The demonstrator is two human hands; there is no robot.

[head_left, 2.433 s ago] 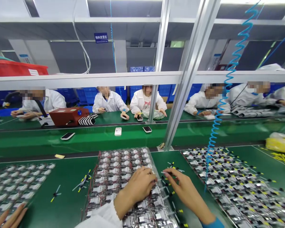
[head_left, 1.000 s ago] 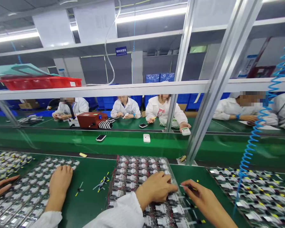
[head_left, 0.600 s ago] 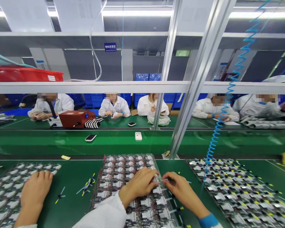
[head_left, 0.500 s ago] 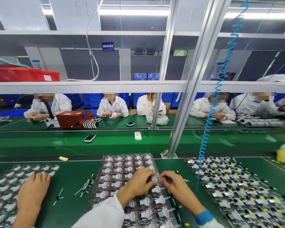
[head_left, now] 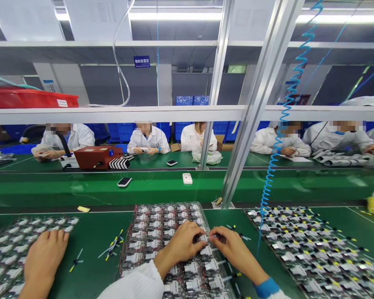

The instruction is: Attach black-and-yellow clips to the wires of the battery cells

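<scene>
L hand (head_left: 184, 241), fingers curled by white module (head_left: 202, 238) in clear tray (head_left: 203, 212); R hand (head_left: 232, 249), fingertips together; grasp, either hand: can't tell. Module prob. light, stiff, fragile; hold by edges.

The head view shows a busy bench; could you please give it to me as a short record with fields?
left hand: over the middle tray, near its right edge
right hand: fingers curled, close to the left hand
middle tray contents: rows of small parts
co-worker's hand: over the left tray
loose yellow-tipped pieces: between left and middle trays
</scene>
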